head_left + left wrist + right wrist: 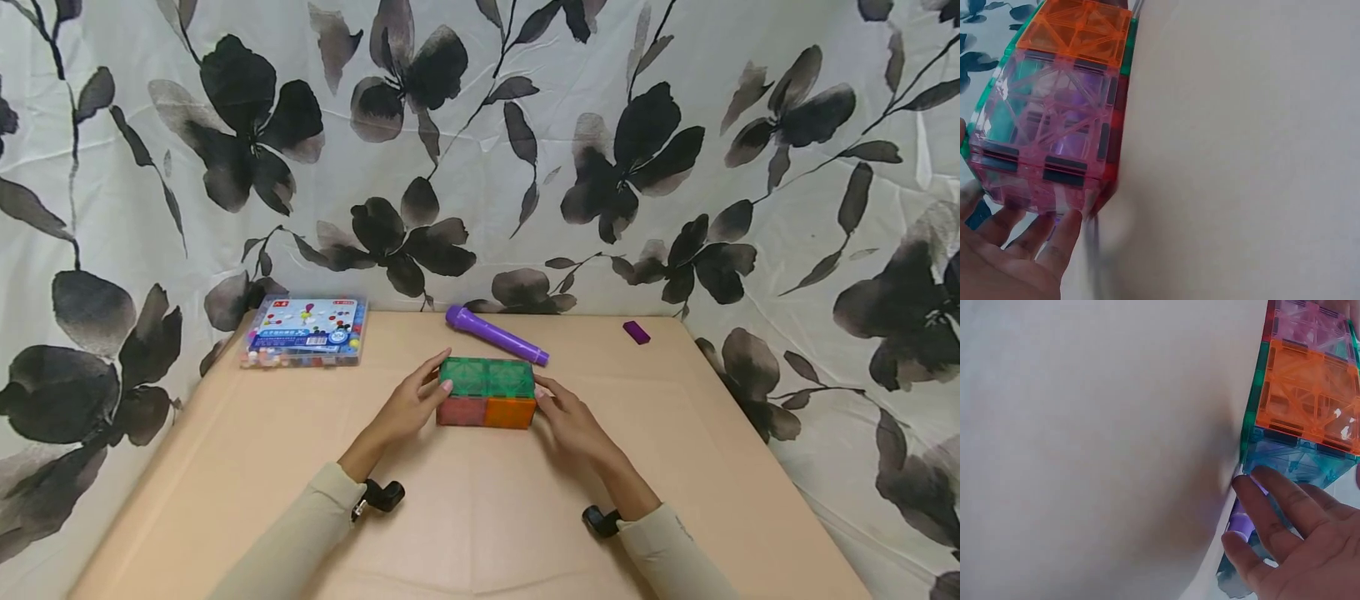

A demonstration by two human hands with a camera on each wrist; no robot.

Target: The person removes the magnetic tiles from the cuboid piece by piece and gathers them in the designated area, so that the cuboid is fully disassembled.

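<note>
A box built of see-through magnetic tiles (487, 396) stands in the middle of the table, in front of me. Its top is green, and its front is pink on the left and orange on the right. My left hand (412, 404) holds the left end, thumb at the front top corner; in the left wrist view its fingertips lie on the pink end tile (1032, 190). At the other end is my right hand (573, 417). Its fingers are fairly straight in the right wrist view, with fingertips right at the blue end tile (1297, 456).
Just behind the box lies a purple toy microphone (495, 333). A clear plastic case (306, 333) with a printed blue label and colourful small pieces is at the back left. Toward the back right is a small purple block (636, 332). A flowered cloth (525, 183) hangs behind the table (225, 467).
</note>
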